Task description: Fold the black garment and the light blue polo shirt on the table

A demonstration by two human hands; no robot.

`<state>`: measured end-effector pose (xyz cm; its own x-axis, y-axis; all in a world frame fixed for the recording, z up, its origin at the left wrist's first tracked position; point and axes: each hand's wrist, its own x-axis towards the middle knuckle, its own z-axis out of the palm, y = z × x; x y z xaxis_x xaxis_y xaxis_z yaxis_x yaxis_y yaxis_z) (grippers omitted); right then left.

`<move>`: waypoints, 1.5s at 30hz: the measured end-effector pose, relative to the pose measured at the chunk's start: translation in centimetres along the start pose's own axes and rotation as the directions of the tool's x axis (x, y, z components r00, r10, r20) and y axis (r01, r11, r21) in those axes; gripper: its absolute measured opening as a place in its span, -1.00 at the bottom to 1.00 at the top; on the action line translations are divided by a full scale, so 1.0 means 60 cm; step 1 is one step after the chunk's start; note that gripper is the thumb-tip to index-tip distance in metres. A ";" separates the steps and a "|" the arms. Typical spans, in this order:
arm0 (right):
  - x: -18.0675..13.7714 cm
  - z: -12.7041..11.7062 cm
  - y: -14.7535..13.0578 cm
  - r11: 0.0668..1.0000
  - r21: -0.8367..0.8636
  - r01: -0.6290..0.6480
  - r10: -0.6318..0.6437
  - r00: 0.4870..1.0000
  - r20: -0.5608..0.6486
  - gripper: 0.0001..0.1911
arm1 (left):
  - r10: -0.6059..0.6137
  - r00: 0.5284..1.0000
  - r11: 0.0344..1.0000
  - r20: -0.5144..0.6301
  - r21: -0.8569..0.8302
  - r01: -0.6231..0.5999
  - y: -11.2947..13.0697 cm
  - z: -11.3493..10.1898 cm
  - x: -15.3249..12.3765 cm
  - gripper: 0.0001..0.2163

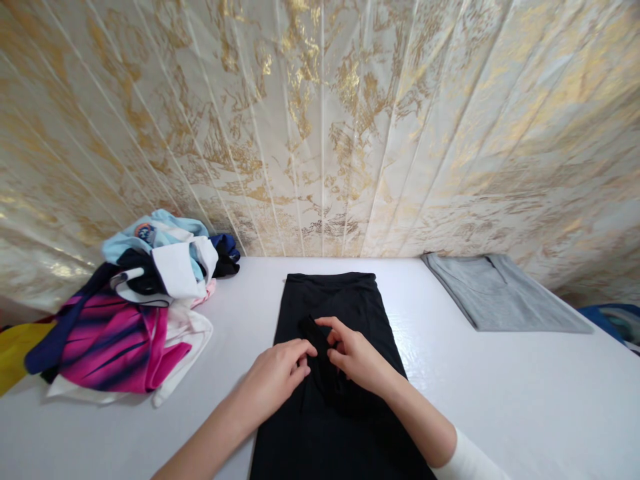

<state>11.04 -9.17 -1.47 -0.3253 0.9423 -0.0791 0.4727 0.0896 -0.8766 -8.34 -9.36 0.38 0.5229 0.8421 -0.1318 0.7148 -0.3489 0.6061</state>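
A black garment [330, 300] lies lengthwise on the white table, a straight band-like edge at its far end. Its near part runs out of the bottom of the view. Bunched on top of it is a narrow folded strip of the same black cloth, between my two hands. My left hand [285, 373] has its fingers curled against the left side of this strip. From the right, my right hand [357, 357] pinches the strip with thumb and bent fingers, the index finger stretched along its top. Dark cloth on dark cloth hides the exact folds.
To the left is a loose heap of clothes, with a pink and purple garment [115, 340], a light blue one [160, 230] and a yellow one [20, 350]. A grey garment [515, 297] lies folded flat at the right. Behind the table [500, 400] hangs a gold-patterned curtain [320, 133].
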 end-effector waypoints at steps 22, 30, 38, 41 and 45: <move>-0.001 -0.022 0.002 0.970 0.229 -0.082 0.069 0.995 0.068 -0.50 | -0.038 0.990 0.985 -0.132 0.161 0.060 0.015 0.023 -0.014 -0.81; -0.024 -0.091 0.017 0.979 0.203 -0.024 0.010 0.998 0.068 -0.60 | 0.404 0.911 0.875 -0.082 0.327 -0.358 0.022 0.007 -0.013 -0.26; -0.049 -0.056 -0.018 0.985 -0.141 0.099 -0.095 0.995 0.032 -0.72 | 0.438 0.884 0.835 -0.161 0.437 -0.334 -0.007 0.003 0.033 -0.57; -0.052 -0.026 -0.043 0.963 -0.266 0.048 -0.059 0.998 -0.030 -0.81 | 0.435 0.882 0.836 -0.180 0.444 -0.321 0.001 -0.005 0.039 -0.67; -0.040 0.018 -0.048 0.931 -0.365 -0.015 -0.021 0.995 -0.095 -0.61 | 0.313 0.926 0.896 -0.210 0.390 -0.214 0.009 -0.013 0.025 -0.77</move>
<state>9.58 -12.02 0.73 -0.2558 0.9666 -0.0150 0.7438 0.1869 -0.6418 -7.57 -7.98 1.14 0.6106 0.7571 0.2322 0.7091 -0.6532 0.2653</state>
